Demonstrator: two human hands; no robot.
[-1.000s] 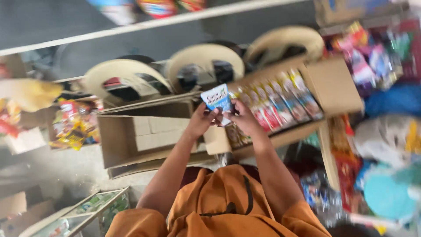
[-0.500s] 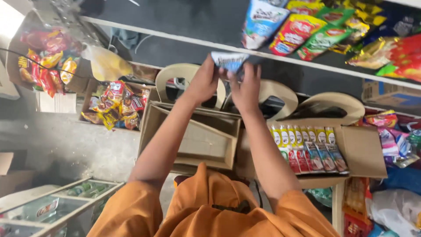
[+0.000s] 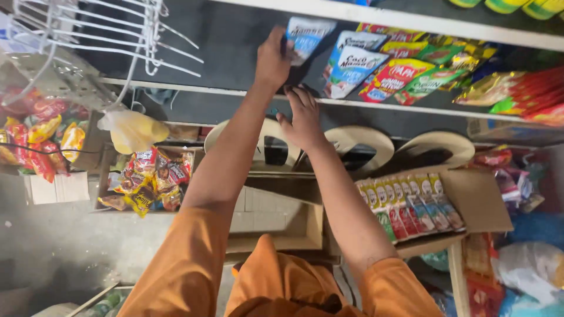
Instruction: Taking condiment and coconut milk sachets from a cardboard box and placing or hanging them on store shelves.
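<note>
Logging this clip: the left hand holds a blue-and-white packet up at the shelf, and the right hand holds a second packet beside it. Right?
Not quite. In the head view the left hand holds the blue-and-white packet at the shelf, but the right hand holds nothing; its fingers rest at the shelf edge.

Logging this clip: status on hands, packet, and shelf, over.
Left hand gripping blue-white packet against shelf. Right hand open at shelf edge. Packet row lies right beside.
</note>
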